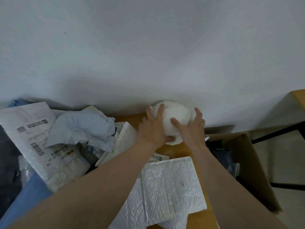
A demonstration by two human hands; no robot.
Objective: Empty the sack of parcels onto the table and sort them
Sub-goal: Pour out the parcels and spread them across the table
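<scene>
a round white parcel [175,115] is sitting at the far edge of the table [130,119], touching the wall [148,55]. the left hand [152,129] and the right hand [192,129] are gripping its two sides, fingers spread and curling round it. a flat white bag [171,184] is lying nearer. a pile of bags [66,138] is lying on the left, and a brown box [247,162] is standing on the right.

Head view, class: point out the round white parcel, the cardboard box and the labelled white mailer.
round white parcel [175,113], head view, on its bare rounded top.
cardboard box [247,162], head view, on the brown panel at its right.
labelled white mailer [38,149], head view, on the barcode of its label.
</scene>
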